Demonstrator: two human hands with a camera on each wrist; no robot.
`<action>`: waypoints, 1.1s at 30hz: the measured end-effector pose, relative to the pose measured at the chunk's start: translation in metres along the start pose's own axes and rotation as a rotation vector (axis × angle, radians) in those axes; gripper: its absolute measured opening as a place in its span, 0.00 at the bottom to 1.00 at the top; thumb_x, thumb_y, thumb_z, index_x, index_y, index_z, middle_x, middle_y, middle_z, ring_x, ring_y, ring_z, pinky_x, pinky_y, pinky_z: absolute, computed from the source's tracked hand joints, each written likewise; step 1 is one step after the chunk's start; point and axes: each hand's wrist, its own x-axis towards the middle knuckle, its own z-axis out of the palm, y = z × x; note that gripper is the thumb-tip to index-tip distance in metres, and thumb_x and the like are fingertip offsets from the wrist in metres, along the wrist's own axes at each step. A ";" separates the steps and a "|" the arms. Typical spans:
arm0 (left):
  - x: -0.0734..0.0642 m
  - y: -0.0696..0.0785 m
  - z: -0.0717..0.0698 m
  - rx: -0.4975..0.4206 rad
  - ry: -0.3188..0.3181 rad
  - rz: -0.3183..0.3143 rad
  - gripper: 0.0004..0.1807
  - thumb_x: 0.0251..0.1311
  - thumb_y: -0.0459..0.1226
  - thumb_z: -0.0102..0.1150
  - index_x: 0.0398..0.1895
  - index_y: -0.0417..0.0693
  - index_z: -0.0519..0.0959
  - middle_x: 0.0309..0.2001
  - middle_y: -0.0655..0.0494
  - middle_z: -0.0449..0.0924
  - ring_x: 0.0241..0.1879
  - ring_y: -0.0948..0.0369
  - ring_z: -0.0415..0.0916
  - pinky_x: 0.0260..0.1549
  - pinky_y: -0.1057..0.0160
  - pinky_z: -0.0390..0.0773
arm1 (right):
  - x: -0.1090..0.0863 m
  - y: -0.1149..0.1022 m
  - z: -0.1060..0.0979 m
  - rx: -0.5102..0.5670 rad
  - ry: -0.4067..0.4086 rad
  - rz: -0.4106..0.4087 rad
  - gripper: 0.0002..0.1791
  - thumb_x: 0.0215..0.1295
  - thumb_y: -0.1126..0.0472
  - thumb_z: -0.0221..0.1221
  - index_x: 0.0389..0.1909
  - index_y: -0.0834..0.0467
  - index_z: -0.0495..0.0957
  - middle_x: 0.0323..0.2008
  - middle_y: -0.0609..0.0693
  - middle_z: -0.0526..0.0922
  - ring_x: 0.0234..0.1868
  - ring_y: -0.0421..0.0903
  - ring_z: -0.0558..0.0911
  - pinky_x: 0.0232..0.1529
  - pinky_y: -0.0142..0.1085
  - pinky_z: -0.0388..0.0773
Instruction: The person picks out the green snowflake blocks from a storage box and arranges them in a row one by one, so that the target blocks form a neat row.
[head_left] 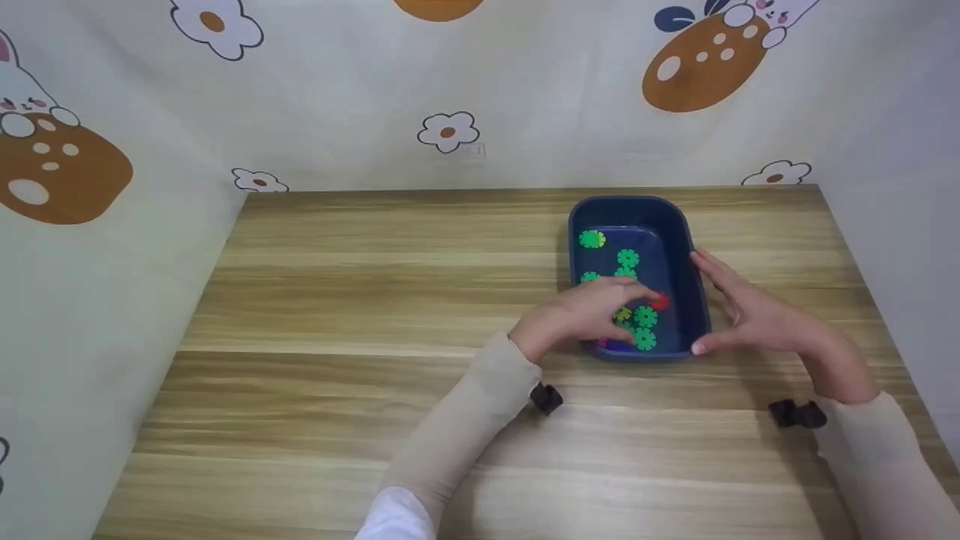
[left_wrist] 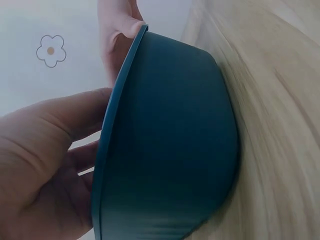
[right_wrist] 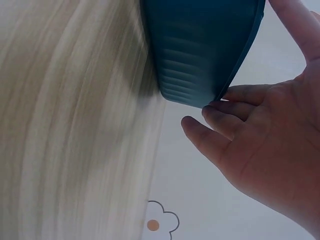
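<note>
A dark blue plastic bin (head_left: 637, 217) stands on the wooden table, holding several flower-shaped plastic discs, mostly green (head_left: 645, 316). My left hand (head_left: 592, 304) reaches over the bin's left rim, thumb and fingers spread apart among the discs. Its fingertips are beside a red disc (head_left: 660, 301); whether they touch it is unclear. In the left wrist view the bin's wall (left_wrist: 170, 130) hides those fingertips. Along the right side, my right hand (head_left: 765, 319) touches the bin with fairly straight, spread fingers, thumb at the near corner. Its fingers (right_wrist: 240, 95) reach the rim in the right wrist view.
The wooden tabletop (head_left: 360, 300) extends left of the bin and towards me. A pale cloth (head_left: 337, 90) with cartoon prints rises behind and beside the table. Small black pieces (head_left: 546, 399) sit at both wrists.
</note>
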 end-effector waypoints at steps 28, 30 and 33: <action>0.025 0.005 0.017 0.151 -0.104 -0.118 0.16 0.61 0.29 0.62 0.50 0.56 0.82 0.46 0.62 0.81 0.45 0.66 0.76 0.47 0.71 0.79 | 0.000 -0.002 0.001 -0.012 0.009 -0.021 0.70 0.46 0.63 0.77 0.80 0.59 0.36 0.79 0.66 0.31 0.78 0.70 0.37 0.68 0.71 0.45; 0.025 0.005 0.016 0.135 -0.102 -0.100 0.14 0.61 0.29 0.63 0.47 0.54 0.82 0.44 0.62 0.82 0.42 0.66 0.76 0.43 0.71 0.78 | 0.000 -0.002 0.000 -0.019 0.012 -0.018 0.70 0.46 0.62 0.78 0.80 0.59 0.36 0.79 0.66 0.31 0.78 0.70 0.37 0.68 0.71 0.46; 0.024 0.004 0.015 0.122 -0.095 -0.079 0.11 0.60 0.28 0.62 0.42 0.53 0.83 0.41 0.63 0.83 0.38 0.67 0.74 0.38 0.72 0.77 | 0.000 -0.002 0.001 -0.004 0.012 -0.012 0.70 0.46 0.62 0.78 0.80 0.59 0.36 0.79 0.66 0.31 0.78 0.71 0.37 0.68 0.72 0.46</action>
